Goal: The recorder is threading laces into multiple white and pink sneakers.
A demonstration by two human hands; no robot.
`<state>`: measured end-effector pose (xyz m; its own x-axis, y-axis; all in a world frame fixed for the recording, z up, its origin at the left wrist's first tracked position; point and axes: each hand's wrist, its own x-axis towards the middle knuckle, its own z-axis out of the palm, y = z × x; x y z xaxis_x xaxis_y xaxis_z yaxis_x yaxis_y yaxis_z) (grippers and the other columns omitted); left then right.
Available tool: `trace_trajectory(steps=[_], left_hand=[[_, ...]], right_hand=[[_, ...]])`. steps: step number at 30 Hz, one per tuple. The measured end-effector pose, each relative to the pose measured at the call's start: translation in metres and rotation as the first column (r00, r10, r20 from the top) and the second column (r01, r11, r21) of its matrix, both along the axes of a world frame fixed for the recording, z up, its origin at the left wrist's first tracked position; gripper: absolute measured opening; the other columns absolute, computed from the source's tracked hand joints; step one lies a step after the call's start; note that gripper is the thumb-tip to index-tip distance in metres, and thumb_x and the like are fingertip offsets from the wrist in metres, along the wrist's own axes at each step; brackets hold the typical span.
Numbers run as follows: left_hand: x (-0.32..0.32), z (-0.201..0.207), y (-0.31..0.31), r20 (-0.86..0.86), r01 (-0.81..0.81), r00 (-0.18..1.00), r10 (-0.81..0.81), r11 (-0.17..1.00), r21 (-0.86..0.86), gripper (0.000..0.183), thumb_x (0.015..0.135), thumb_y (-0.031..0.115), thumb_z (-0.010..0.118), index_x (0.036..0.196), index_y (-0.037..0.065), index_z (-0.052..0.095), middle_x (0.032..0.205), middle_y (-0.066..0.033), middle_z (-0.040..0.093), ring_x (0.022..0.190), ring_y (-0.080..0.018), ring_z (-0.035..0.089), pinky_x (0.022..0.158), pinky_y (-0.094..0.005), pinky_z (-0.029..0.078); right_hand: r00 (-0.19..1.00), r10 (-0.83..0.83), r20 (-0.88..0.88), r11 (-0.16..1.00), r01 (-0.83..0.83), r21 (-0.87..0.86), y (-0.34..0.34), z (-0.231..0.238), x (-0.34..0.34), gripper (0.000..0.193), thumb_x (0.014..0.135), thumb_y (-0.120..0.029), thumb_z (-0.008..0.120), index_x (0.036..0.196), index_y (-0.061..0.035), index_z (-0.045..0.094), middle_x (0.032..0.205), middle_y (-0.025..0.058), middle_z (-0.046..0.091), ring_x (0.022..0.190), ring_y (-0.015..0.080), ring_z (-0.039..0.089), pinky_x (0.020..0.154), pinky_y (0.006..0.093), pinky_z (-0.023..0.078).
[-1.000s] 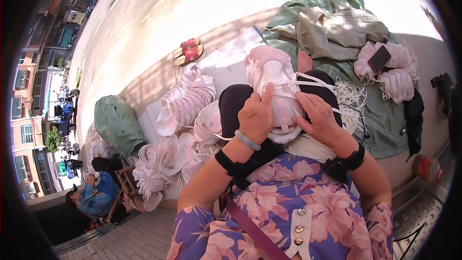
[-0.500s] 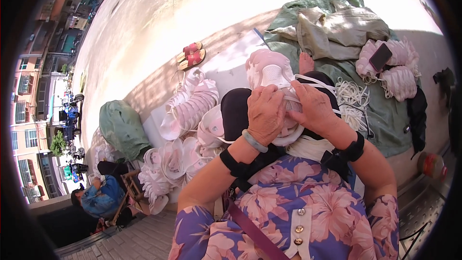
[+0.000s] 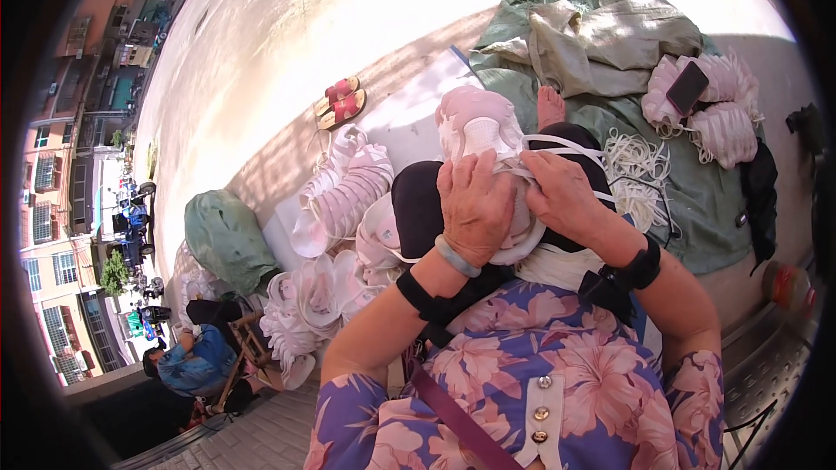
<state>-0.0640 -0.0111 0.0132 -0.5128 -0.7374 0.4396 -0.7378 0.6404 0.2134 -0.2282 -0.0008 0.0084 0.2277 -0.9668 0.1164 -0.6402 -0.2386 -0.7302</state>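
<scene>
A pale pink and white sneaker upper [image 3: 479, 115] rests across my lap between my dark-clad knees, its toe pointing away from me. My left hand [image 3: 475, 211] is closed over its left side, the fingertips at the lacing area. From the right, my right hand [image 3: 564, 196] grips the opposite edge, thumb and fingers bent in toward the middle. A white shoelace [image 3: 570, 148] runs off the upper past my right fingers and over my right knee. What the fingertips pinch is partly hidden by the hands.
Stacked pink-white uppers [image 3: 353, 187] and more piled uppers [image 3: 318, 292] lie at my left. On the right, loose white laces [image 3: 637, 170] rest on a green cloth [image 3: 697, 218]. A phone [image 3: 687, 87] lies on bundled uppers. Red sandals [image 3: 340, 104] stand ahead; a person [image 3: 196, 361] sits far left.
The view has shifted slightly. My left fingers have spread a little on the upper and my right fingers have drawn in closer to its edge. Both hands stay on the upper.
</scene>
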Motion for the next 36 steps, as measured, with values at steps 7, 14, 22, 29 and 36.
trace_trajectory(steps=[7, 14, 22, 29, 36], left_hand=[[-0.007, -0.001, -0.004, 0.035, -0.038, 0.999, 0.037, 0.999, 0.031, 0.022, 0.067, 0.014, 0.067, 0.086, 0.006, 0.061, 0.113, -0.0141, 0.055, 0.103, -0.0314, 0.051, 0.089, -0.0469, 0.035], [-0.019, -0.004, -0.016, 0.112, -0.005, 0.994, 0.012, 0.998, -0.058, 0.015, 0.069, 0.014, 0.064, 0.078, 0.003, 0.058, 0.113, -0.0146, 0.056, 0.103, -0.0317, 0.051, 0.089, -0.0448, 0.035], [0.002, 0.033, 0.004, 0.066, 0.084, 0.994, -0.087, 0.996, 0.041, 0.009, 0.066, 0.007, 0.059, 0.07, 0.001, 0.054, 0.114, -0.0172, 0.055, 0.109, -0.0338, 0.049, 0.095, -0.046, 0.033], [0.206, 0.029, 0.042, 0.287, -0.406, 0.861, 0.42, 0.907, -0.11, 0.004, 0.067, 0.003, 0.053, 0.067, 0.0, 0.052, 0.108, -0.0197, 0.058, 0.096, -0.0361, 0.053, 0.088, -0.045, 0.037], [0.34, -0.001, 0.097, 0.577, -0.894, 0.252, 0.777, 0.415, -0.168, 0.012, 0.073, 0.009, 0.052, 0.065, 0.001, 0.048, 0.081, -0.018, 0.057, 0.08, -0.037, 0.056, 0.068, -0.0452, 0.044]], right_hand=[[0.989, 0.002, 0.148, 0.996, 0.011, -0.086, -0.003, -0.009, -0.001, 0.024, 0.069, -0.002, 0.05, 0.092, 0.0021, 0.056, 0.08, 0.0199, 0.057, 0.078, 0.0371, 0.057, 0.072, 0.0439, 0.045], [0.98, 0.009, 0.197, 0.999, -0.016, 0.036, -0.007, -0.011, -0.006, 0.028, 0.069, -0.002, 0.049, 0.095, 0.0024, 0.057, 0.076, 0.0211, 0.058, 0.079, 0.0379, 0.058, 0.073, 0.0444, 0.044], [0.952, -0.151, 0.264, 0.982, 0.115, 0.147, 0.002, -0.016, -0.005, 0.047, 0.072, -0.007, 0.052, 0.117, 0.0032, 0.044, 0.085, 0.0218, 0.06, 0.082, 0.0387, 0.059, 0.074, 0.0438, 0.045], [0.948, -0.16, 0.276, 0.982, 0.124, 0.144, 0.009, -0.009, -0.007, 0.056, 0.073, -0.012, 0.053, 0.124, 0.0052, 0.038, 0.089, 0.0202, 0.06, 0.083, 0.0364, 0.06, 0.077, 0.0412, 0.046], [0.987, -0.107, 0.122, 0.991, 0.096, 0.091, 0.01, -0.008, -0.003, 0.063, 0.073, -0.016, 0.058, 0.127, 0.0049, 0.034, 0.094, 0.02, 0.06, 0.083, 0.0337, 0.061, 0.076, 0.0379, 0.047]])
